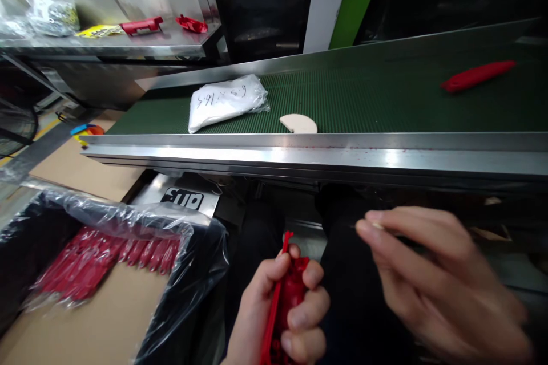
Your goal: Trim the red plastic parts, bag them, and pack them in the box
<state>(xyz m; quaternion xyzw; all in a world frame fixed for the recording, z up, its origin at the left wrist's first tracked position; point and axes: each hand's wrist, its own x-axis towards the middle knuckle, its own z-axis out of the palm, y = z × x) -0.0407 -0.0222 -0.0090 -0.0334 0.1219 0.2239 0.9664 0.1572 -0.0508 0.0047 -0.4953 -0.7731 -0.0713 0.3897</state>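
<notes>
My left hand (295, 308) is wrapped around a red plastic casing (291, 291), held low in front of my lap with its narrow prong pointing up. To the right, my right hand (436, 274) is blurred by motion; thumb and fingertips are pinched together, and whatever lies between them is too small to make out. Beyond the hands runs a green conveyor belt (342, 97). On it lie a white packet (226, 101) with handwriting, a beige flat piece (299, 123) with a notch and, farther right, another red plastic part (479, 76).
The belt's metal rail (325, 145) crosses in front of me. At lower left, a lined carton (115, 311) holds several bagged red parts (81, 262). A steel shelf (171, 43) carries red shells (143, 25) and a clear bag of small metal pieces (55, 14). Coloured tape rolls (88, 131) sit at left.
</notes>
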